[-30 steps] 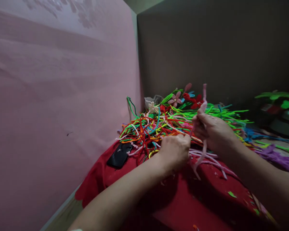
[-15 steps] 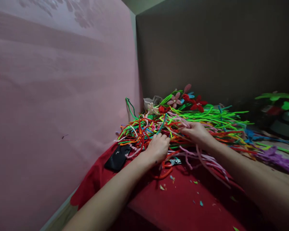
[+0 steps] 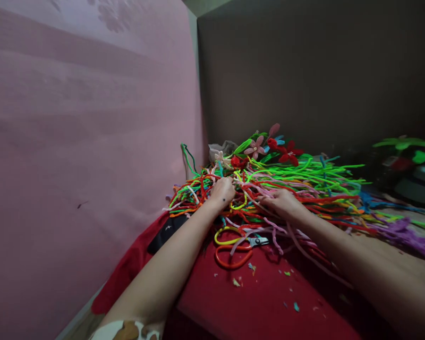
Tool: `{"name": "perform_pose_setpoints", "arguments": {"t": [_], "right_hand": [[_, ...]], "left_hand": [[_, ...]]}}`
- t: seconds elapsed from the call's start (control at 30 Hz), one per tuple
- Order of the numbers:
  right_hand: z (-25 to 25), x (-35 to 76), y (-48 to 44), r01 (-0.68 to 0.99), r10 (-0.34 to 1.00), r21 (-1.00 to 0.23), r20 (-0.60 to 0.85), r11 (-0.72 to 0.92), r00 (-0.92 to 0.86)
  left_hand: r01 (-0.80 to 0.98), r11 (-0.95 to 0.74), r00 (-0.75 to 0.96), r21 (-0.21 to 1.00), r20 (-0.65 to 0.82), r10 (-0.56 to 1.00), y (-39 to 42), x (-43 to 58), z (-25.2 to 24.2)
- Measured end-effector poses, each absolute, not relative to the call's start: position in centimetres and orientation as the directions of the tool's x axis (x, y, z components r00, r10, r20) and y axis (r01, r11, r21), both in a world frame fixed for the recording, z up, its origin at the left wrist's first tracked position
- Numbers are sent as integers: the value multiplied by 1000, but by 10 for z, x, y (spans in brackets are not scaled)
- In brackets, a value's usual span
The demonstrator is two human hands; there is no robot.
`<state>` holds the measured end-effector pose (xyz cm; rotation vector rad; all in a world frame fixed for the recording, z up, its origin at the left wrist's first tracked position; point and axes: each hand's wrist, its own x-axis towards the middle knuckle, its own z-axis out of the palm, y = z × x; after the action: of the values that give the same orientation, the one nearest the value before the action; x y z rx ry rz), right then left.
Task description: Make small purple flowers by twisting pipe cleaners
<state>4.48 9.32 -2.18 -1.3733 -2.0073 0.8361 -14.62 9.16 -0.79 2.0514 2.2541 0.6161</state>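
A teal pipe cleaner [image 3: 220, 168] shows above and below my left hand [image 3: 224, 192], whose curled fingers are closed around it over the left part of a colourful heap of pipe cleaners [image 3: 318, 174]. Farther right, my right hand [image 3: 283, 203] reaches into the same heap, fingers pinched on pink pipe cleaners [image 3: 265, 191]; its fingertips are partly hidden among the strands. Scissors [image 3: 233, 252] with one yellow and one red handle loop lie just in front of the heap, a pale pink strand across them. Neither hand touches them.
Finished fuzzy flowers [image 3: 288, 153] rest at the back of the heap. A black phone-like object [image 3: 165, 231] lies partly under my left forearm. Small scraps [image 3: 236, 282] dot the red cloth [image 3: 212, 297]. A purple fuzzy piece [image 3: 407, 238] lies right. A pink wall [image 3: 92, 165] borders the left.
My left hand has moved left and farther back with the teal pipe cleaner, uncovering the scissors' handles. My right hand has shifted slightly down, still at the pink strands.
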Motion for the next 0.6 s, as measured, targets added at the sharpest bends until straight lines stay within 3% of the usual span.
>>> {"name": "perform_pose_setpoints", "arguments": {"t": [0.13,0.27,0.47,0.6], "right_hand": [[-20,47,95,347,960,-933,-7,95,-280],[-19,49,94,127,957,-990,-101,-68,-274],[-21,46,98,108,964,-992,-92,-66,-248],[-22,46,101,119,964,-990,-96,-68,-249]], "left_hand": [[927,56,-170,372,281,945,96,-141,-10],[899,-10,-140,437,310,940,85,-146,-2],[792,-48,-140,608,258,956,68,-163,19],[780,-34,-162,625,253,954,73,-160,13]]}}
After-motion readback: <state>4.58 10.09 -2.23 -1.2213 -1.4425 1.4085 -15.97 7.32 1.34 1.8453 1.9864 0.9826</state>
